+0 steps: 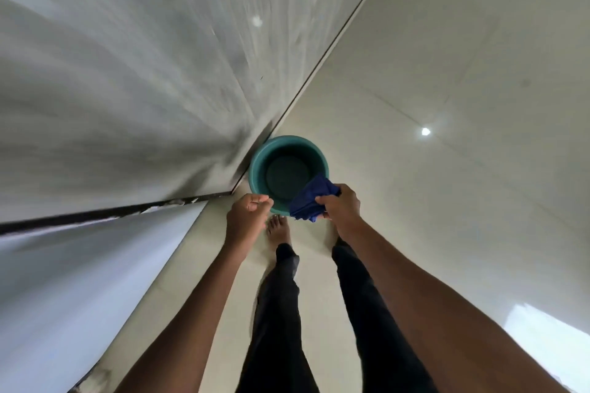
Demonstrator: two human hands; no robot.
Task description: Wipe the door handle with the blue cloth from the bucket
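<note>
1. The right hand grasps the blue cloth, bunched, over the near rim of the teal bucket; the cloth covers part of that rim.
2. The left hand is curled into a loose fist, holding nothing, and hides a small piece of the rim.
3. The bucket stands on the pale floor, close to a grey blurred panel.
4. A door handle cannot be made out.
5. One bare foot shows; the other is mostly hidden behind the right forearm.

Bucket near rim is covered by the blue cloth and both hands. Right foot beside bucket is hidden under right hand. Wall left of bucket is motion-blurred. Forearms are cut off at bottom edge.
</note>
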